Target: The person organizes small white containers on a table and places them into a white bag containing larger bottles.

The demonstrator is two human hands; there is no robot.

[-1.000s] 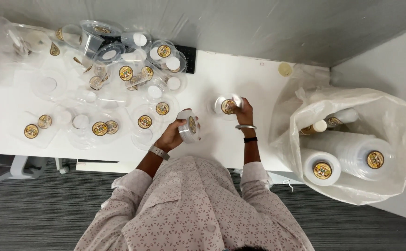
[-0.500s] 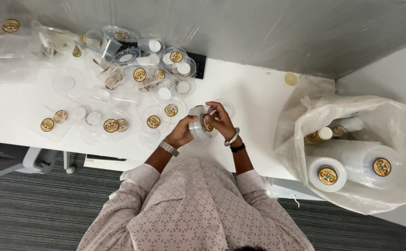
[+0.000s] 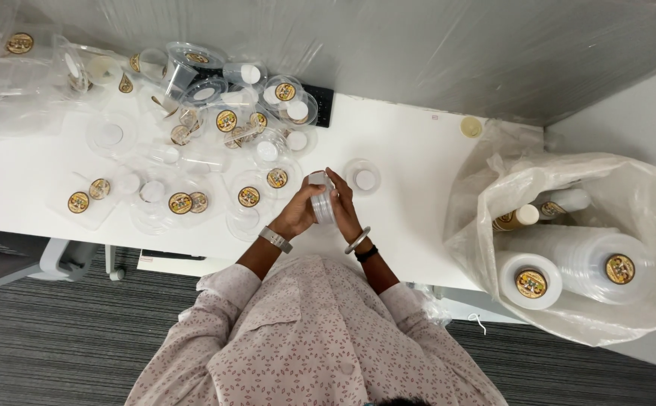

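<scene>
Both my hands meet over the white table (image 3: 418,188) just in front of me. My left hand (image 3: 299,213) and my right hand (image 3: 345,208) press together around one small clear plastic container (image 3: 322,200) with a white lid, held on its side between the palms. A single clear lid (image 3: 363,180) with a white centre lies flat on the table just right of my right hand. Several clear containers with round gold stickers (image 3: 248,197) lie close to my left hand.
A heap of clear containers and lids (image 3: 215,113) covers the table's left and far side. A large clear plastic bag (image 3: 576,248) holding stacks of containers stands at the right. A dark keyboard edge (image 3: 326,105) shows near the wall. Grey carpet lies below.
My right hand has come back from the lid further right and joined my left hand; both now close around the one container. The view has shifted slightly.
</scene>
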